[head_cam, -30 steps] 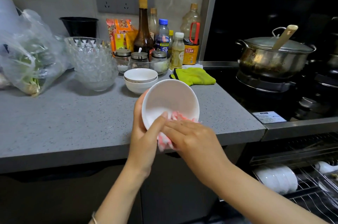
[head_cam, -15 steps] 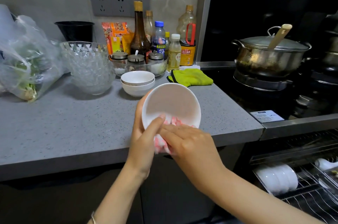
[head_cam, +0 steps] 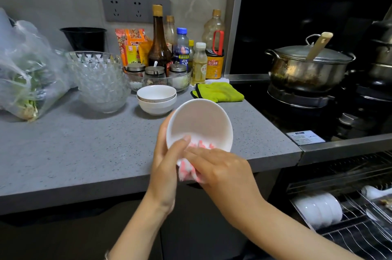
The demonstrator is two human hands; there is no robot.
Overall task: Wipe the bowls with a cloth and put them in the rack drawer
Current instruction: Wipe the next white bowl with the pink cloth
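Wiping stroke in progress. The left hand grips the white bowl, thumb on the inner wall and the other fingers curled behind, holding it tilted toward the viewer above the front edge of the tabletop. The right hand holds the pink-and-white cloth, its fingers pressing it against the lower inner wall. Compared with a second ago, the cloth has slid leftward along the lower rim toward the left thumb, while the bowl has hardly moved. By this reading, wiping is still under way. Two stacked bowls wait on the tabletop, and the open rack drawer already holds white bowls.
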